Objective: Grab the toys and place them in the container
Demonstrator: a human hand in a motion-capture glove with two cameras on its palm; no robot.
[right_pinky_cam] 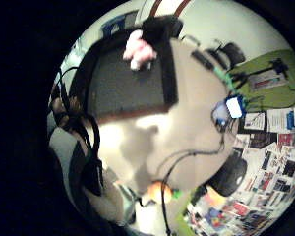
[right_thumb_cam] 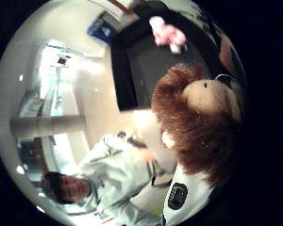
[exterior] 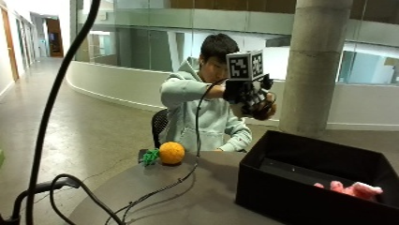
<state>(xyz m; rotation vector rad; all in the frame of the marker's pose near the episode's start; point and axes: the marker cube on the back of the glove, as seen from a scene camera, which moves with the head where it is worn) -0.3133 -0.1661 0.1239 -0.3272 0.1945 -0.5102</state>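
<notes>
- A person sits behind a round grey table (exterior: 187, 197), centre of the outside view.
- The gloved right hand (exterior: 249, 96) is raised in the upper centre of the frame, above and behind the near wall of the container.
- This hand is closed around a brown plush toy (exterior: 267, 108); part of the toy protrudes at the lower right of the glove.
- In the thumb-side palm view, the brown plush toy (right_thumb_cam: 198, 127) fills the right half of the picture: shaggy brown fur around a tan face. It lies close against the palm.
- The black container (exterior: 312, 187) stands on the table at the lower right of the outside view, open at the top.
- A pink plush toy (exterior: 352, 189) lies inside the container, at its lower right corner. The same toy appears in the thumb-side view (right_thumb_cam: 167, 34) and in the little-finger-side view (right_pinky_cam: 139, 49), on the container's dark floor.
- An orange ball (exterior: 172, 152) rests on the table, left of centre, touching a small green toy (exterior: 150, 157) on its left side.
- The bare left hand is not discernible; its state cannot be told.
- A black cable (exterior: 181, 180) runs across the table from the lower left toward the raised arm.
</notes>
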